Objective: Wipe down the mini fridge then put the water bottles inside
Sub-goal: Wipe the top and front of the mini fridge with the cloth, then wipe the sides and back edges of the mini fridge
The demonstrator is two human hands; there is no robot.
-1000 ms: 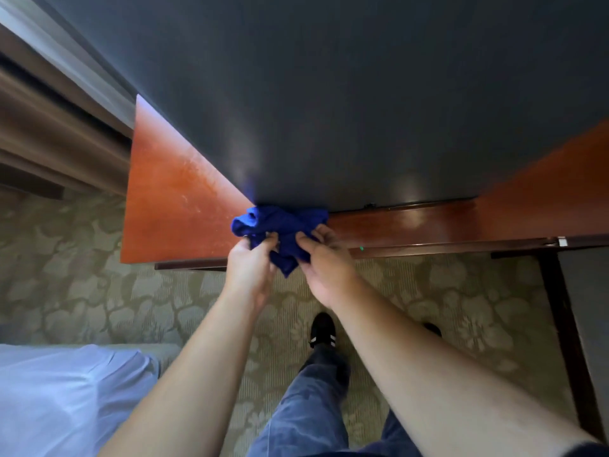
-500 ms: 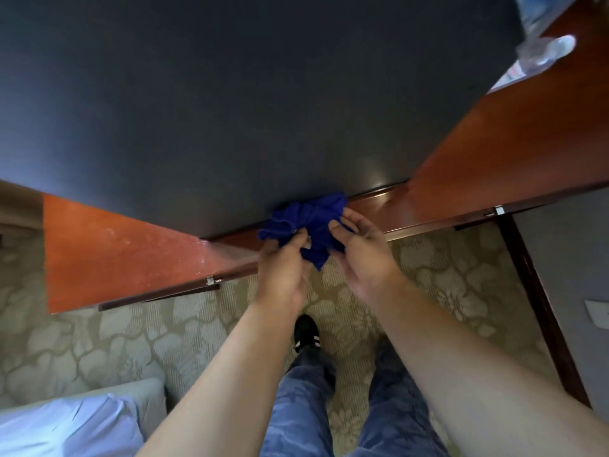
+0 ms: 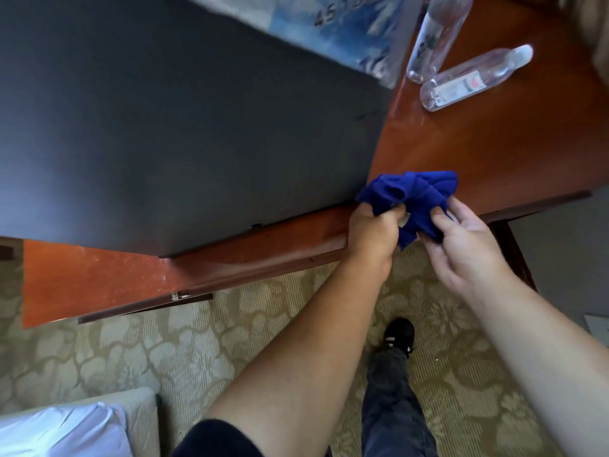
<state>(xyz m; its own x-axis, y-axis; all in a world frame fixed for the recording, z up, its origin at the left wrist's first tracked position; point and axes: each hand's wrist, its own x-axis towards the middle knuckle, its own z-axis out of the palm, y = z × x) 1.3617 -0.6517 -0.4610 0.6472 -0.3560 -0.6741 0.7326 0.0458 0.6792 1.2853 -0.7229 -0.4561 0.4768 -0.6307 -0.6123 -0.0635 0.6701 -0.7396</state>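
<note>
Both hands meet at the front right corner of the mini fridge (image 3: 197,136), whose dark flat top fills the upper left of the view. The left hand (image 3: 372,235) is knuckles-up, fingers curled tight into a bunched blue cloth (image 3: 415,196). The right hand (image 3: 468,245) is turned palm toward the camera, its thumb and fingertips pinching the cloth's lower fold. Both forearms reach forward from the bottom edge, bare, and converge on the cloth. The cloth sits over the wooden counter (image 3: 494,143) just beside the fridge corner. Two water bottles lie on their sides on the counter, well behind the cloth: the near bottle (image 3: 474,79) and the far bottle (image 3: 438,34). Below are patterned carpet (image 3: 164,351) and a black shoe (image 3: 399,333).
</note>
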